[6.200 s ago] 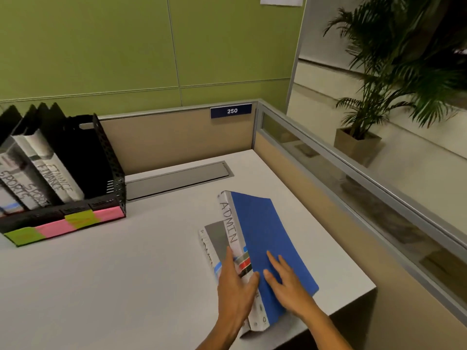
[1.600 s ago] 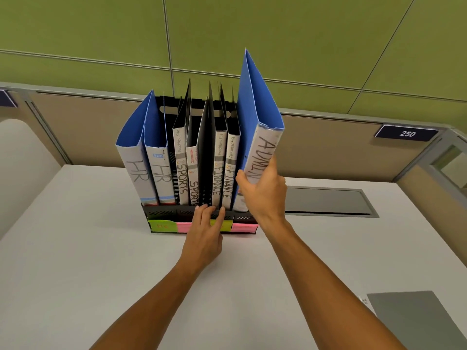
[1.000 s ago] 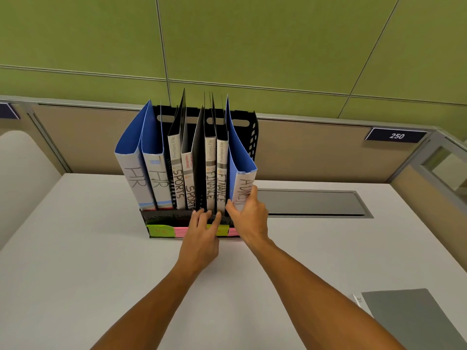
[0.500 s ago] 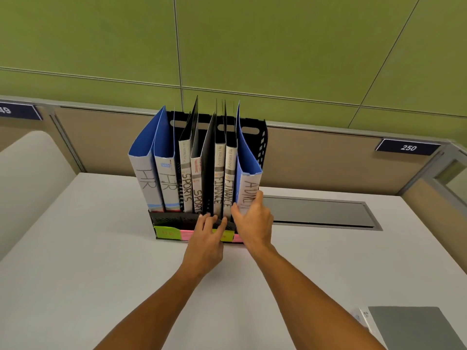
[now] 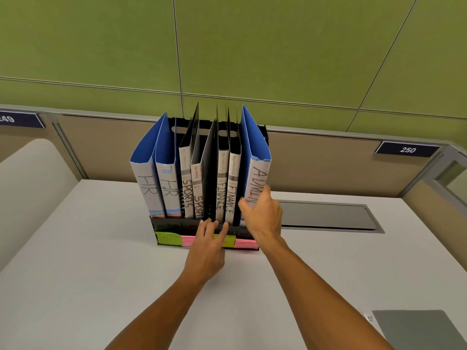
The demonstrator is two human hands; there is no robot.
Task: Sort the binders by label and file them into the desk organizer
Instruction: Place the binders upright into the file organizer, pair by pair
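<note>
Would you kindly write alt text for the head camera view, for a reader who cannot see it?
A black mesh desk organizer on a white desk holds seven upright binders labelled HR, HR, SPORTS, SPORTS, FINANCE, FINANCE, ADMIN. The right hand touches the blue ADMIN binder at the right end; the left hand rests on the organizer's front edge.

Right hand [image 5: 262, 218] against ADMIN binder [image 5: 256, 183] — upright.
</note>
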